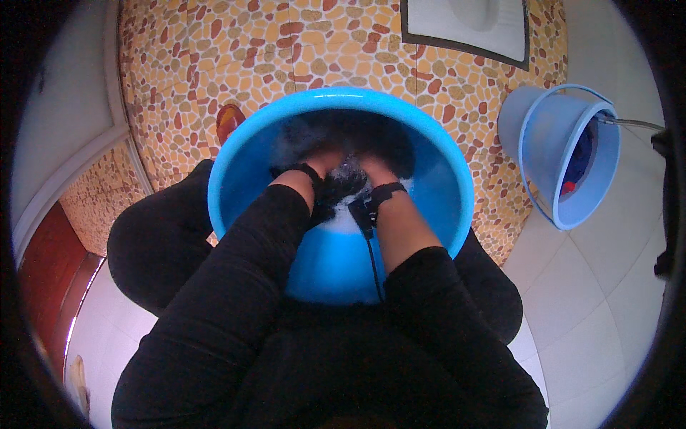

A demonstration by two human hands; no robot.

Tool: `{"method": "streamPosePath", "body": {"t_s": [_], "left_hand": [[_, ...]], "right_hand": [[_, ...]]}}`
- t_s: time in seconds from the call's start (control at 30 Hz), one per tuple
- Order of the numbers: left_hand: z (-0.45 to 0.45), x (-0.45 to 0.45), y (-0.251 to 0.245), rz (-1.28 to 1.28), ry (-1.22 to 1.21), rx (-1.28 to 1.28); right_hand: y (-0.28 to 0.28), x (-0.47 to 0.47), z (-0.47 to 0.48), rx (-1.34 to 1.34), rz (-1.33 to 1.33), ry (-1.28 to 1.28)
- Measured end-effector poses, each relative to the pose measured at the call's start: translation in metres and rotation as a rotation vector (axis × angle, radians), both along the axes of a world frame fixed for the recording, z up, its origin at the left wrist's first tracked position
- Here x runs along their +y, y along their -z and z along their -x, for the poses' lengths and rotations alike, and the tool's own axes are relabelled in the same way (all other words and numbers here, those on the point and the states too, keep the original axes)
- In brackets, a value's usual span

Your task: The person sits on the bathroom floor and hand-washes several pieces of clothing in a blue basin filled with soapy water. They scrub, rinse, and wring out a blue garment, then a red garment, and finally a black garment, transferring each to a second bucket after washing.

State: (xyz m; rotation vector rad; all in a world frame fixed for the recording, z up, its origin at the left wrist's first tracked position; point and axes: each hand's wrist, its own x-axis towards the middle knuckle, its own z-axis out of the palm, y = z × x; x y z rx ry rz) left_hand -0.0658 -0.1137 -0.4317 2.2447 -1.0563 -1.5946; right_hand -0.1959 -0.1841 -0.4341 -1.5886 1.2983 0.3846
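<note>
A large blue plastic basin stands between my knees, with dark cloth in cloudy, splashing water. My left hand and my right hand reach down into it side by side at the cloth. Water, blur and dark fabric hide the fingers, so their hold cannot be made out. Each wrist has a black strap around it. A small black device with a cable sits at the inner side of my right wrist, and the cable runs back towards my body.
At the right, a light blue bucket with a handle holds dark and red cloth; a metal hose reaches its rim. A squat toilet is set in the pebble-patterned floor ahead. A door frame stands left.
</note>
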Motion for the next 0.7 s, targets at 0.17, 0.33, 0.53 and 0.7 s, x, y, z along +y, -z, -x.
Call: {"method": "streamPosePath", "body": {"t_s": [0.17,0.33,0.53,0.7], "left_hand": [[-0.029,-0.013,-0.035,-0.063,0.153,0.106],[-0.044,-0.034,-0.119,0.197,0.177,-0.034],[-0.035,-0.050,-0.224,0.597,0.394,0.248],[-0.034,-0.052,-0.309,0.711,0.340,0.133]], "right_hand": [[-0.001,-0.007,0.008,-0.212,0.233,0.162],[-0.098,-0.017,0.013,-0.112,0.398,0.329],[-0.232,-0.026,0.003,-0.644,0.357,0.261],[-0.306,-0.024,0.026,-1.187,-0.074,0.502]]}}
